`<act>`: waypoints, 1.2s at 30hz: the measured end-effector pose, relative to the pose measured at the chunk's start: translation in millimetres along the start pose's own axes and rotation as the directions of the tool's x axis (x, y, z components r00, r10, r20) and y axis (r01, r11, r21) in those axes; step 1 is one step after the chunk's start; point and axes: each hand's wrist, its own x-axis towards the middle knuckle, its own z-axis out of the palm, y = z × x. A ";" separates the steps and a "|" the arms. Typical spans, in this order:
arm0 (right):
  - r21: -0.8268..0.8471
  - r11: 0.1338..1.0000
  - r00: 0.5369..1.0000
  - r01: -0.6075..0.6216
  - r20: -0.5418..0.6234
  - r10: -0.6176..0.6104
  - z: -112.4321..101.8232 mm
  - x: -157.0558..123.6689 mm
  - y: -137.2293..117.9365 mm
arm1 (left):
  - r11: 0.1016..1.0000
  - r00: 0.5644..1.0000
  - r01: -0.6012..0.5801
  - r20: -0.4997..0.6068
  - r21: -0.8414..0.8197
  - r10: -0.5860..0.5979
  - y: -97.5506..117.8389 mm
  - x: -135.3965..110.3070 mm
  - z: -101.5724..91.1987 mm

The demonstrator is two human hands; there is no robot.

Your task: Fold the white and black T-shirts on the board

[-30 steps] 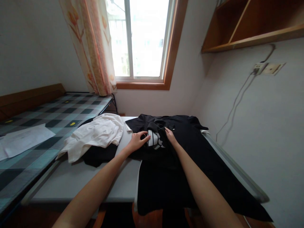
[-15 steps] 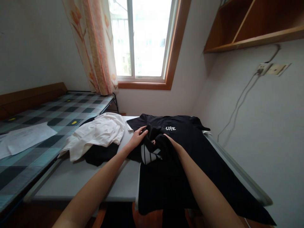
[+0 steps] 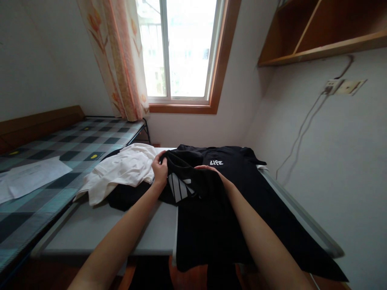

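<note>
A black garment with a white striped print (image 3: 180, 187) is stretched between my hands above the table. My left hand (image 3: 160, 170) is closed on its left edge, thumb on top. My right hand (image 3: 218, 174) is at its right side, partly covered by folds; its fingers reach along the upper edge with cloth draped over the palm. Beneath and behind lies a black T-shirt (image 3: 256, 201) spread flat, with small white characters on it. It hangs over the table's front edge.
A heap of white clothing (image 3: 127, 165) over dark cloth (image 3: 130, 196) lies on the left of the white table (image 3: 109, 233). Beyond it stands a bed with a checked cover (image 3: 66, 147) and papers (image 3: 36, 177). A wall bounds the right side, with a cord (image 3: 298, 139) hanging from a socket.
My left hand has moved left and slightly nearer, pulling the bunched black garment wider and flatter. Its striped print has opened out and tilted. My right hand has shifted slightly left, its fingers showing more.
</note>
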 end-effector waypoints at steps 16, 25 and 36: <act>-0.019 1.000 0.997 0.015 -0.075 -0.017 -1.7 2.7 7.4 | 0.875 0.943 -0.268 0.296 0.404 0.152 4.9 -17.6 0.7; -0.223 0.972 0.997 0.077 0.013 -0.076 1.3 8.1 13.9 | 0.770 0.706 -0.558 0.665 0.309 0.244 30.7 -26.6 0.7; -0.319 0.946 0.997 0.049 -0.037 -0.064 -1.2 11.2 15.7 | 0.814 0.499 -0.574 0.829 0.096 0.254 36.8 -35.8 2.2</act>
